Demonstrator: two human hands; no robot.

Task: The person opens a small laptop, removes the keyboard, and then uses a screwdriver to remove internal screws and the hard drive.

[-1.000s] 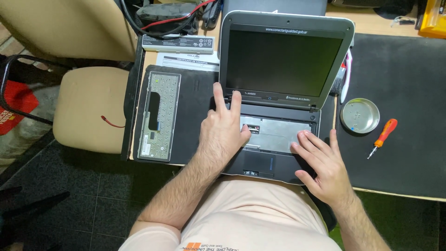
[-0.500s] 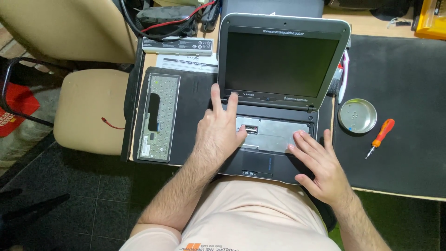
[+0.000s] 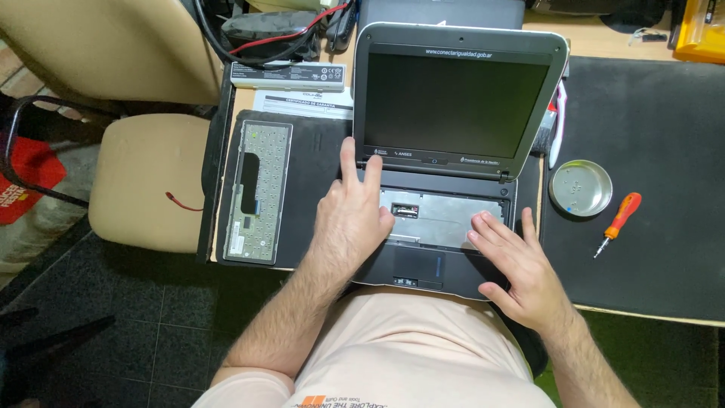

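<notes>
A small grey laptop (image 3: 461, 98) stands open at the table's front edge, its screen dark. Its keyboard is out, so the bare metal bay (image 3: 445, 219) shows. My left hand (image 3: 351, 215) lies flat on the left side of the base, two fingers reaching up to the hinge. My right hand (image 3: 521, 264) rests on the right palm rest, fingers spread onto the bay. Neither hand holds anything. The removed keyboard (image 3: 258, 190) lies face down to the left on a black mat.
A round metal tin (image 3: 580, 187) and an orange-handled screwdriver (image 3: 619, 223) lie on the black mat (image 3: 649, 136) to the right. A battery pack (image 3: 287, 75), papers and cables sit behind. A beige chair (image 3: 143, 181) stands at the left.
Both hands stay on the laptop base almost unmoved. The view has shifted slightly.
</notes>
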